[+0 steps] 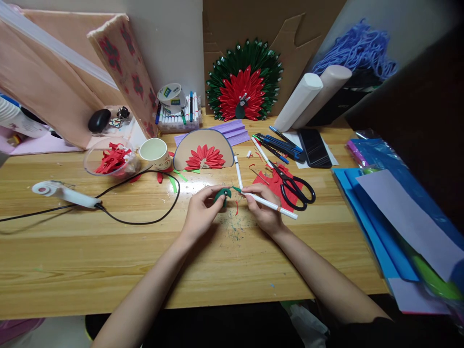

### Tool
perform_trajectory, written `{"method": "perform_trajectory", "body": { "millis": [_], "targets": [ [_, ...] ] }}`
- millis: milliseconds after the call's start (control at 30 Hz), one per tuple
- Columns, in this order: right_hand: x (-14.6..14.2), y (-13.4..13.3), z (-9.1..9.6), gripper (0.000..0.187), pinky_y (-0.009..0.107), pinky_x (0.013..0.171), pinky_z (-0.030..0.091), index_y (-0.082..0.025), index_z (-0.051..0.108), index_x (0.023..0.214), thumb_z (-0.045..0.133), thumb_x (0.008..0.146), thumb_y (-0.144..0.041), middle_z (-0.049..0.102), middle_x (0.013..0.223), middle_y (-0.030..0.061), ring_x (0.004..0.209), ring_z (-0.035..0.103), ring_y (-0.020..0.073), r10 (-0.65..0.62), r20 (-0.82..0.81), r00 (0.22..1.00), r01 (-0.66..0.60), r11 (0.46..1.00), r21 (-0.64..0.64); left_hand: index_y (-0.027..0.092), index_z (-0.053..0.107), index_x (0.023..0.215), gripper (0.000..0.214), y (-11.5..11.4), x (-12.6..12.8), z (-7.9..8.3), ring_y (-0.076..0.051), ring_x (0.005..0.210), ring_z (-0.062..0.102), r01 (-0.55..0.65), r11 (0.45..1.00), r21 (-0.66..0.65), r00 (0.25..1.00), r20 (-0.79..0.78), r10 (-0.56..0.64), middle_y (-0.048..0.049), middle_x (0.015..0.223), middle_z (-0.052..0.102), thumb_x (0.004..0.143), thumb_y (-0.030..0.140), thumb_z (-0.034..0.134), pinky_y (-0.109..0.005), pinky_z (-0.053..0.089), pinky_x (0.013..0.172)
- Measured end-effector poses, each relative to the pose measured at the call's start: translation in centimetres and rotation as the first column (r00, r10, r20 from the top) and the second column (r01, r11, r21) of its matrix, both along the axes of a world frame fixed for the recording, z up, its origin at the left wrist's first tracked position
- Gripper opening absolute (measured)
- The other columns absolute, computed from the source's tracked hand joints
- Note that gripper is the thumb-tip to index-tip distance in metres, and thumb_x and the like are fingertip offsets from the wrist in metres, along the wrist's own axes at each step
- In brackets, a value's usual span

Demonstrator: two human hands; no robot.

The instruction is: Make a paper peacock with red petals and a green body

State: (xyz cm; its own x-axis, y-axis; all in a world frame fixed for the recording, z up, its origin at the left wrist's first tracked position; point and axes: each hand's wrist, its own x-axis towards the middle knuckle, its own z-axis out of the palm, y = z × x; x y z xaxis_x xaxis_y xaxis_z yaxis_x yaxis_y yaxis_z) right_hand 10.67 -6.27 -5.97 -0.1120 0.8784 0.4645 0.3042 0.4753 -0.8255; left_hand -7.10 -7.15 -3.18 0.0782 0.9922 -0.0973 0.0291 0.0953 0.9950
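Pinched in my left hand [203,209] is a small dark green paper bird head [222,195] with a pale round eye. My right hand [266,210] grips a white marker [271,204] with a green tip, which points left at the top of the green piece; whether it touches cannot be told. Just beyond my hands lies a half-round cardboard piece [184,150] with red petals [205,157] fixed along its lower edge. A white marker cap or pen [238,171] rests between that piece and my right hand.
Black-handled scissors [290,186] lie on red paper [261,181] at right. A glue gun [65,193] with a looped black cord, a paper cup [154,152] and a bowl of red scraps [112,162] are at left. A green-and-red peacock [242,82] stands behind.
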Motion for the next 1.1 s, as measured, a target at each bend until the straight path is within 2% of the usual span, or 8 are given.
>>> {"method": "perform_trajectory", "body": {
  "millis": [167,400,733,900,1100],
  "targets": [
    [0.0,-0.1,0.7,0.018,0.033,0.075,0.050,-0.025,0.061,0.097,0.057,0.083,-0.015,0.065,0.090,0.0020,0.085,0.062,0.0173,0.036,0.004,0.999,-0.036,0.997,0.064,0.022,0.067,0.103,0.022,-0.4,0.0,0.4,-0.015,0.092,0.061,0.011,0.959,0.282,0.964,-0.259,0.065,-0.0049,0.100,0.066,0.085,0.019,0.055,-0.026,0.049,0.077],
    [0.0,-0.4,1.4,0.020,0.033,0.075,0.049,-0.025,0.059,0.099,0.056,0.082,-0.013,0.065,0.090,0.0023,0.085,0.061,0.0173,0.061,0.006,0.998,-0.061,0.996,0.072,0.024,0.063,0.110,0.031,-0.6,0.0,0.6,-0.013,0.089,0.059,0.063,0.896,0.439,0.926,-0.360,0.111,-0.0034,0.097,0.064,0.085,0.010,0.052,-0.026,0.048,0.080],
    [-0.1,-0.4,1.4,0.019,0.034,0.074,0.051,-0.024,0.060,0.099,0.055,0.082,-0.015,0.066,0.089,0.0030,0.083,0.062,0.0181,0.064,0.001,0.998,-0.063,0.994,0.093,0.024,0.063,0.110,0.031,-0.7,0.0,0.6,-0.013,0.089,0.059,0.073,0.891,0.448,0.921,-0.373,0.112,-0.0033,0.096,0.063,0.085,0.010,0.051,-0.026,0.049,0.080],
    [0.0,-0.4,1.4,0.016,0.035,0.072,0.051,-0.024,0.060,0.097,0.054,0.083,-0.018,0.066,0.088,0.0035,0.082,0.062,0.0188,0.021,0.011,1.000,-0.022,0.996,0.086,0.024,0.063,0.111,0.030,-0.7,0.0,0.7,-0.014,0.088,0.059,0.079,0.890,0.449,0.914,-0.390,0.115,-0.0038,0.096,0.063,0.086,0.012,0.051,-0.028,0.049,0.080],
    [-0.1,-0.5,1.2,0.019,0.035,0.073,0.051,-0.025,0.060,0.098,0.055,0.082,-0.017,0.066,0.088,0.0027,0.082,0.062,0.0186,0.045,0.003,0.999,-0.045,0.994,0.101,0.024,0.064,0.110,0.031,-0.7,0.1,0.7,-0.013,0.088,0.059,0.069,0.890,0.450,0.921,-0.372,0.117,-0.0033,0.096,0.063,0.085,0.009,0.052,-0.026,0.048,0.080]
  ]
}}
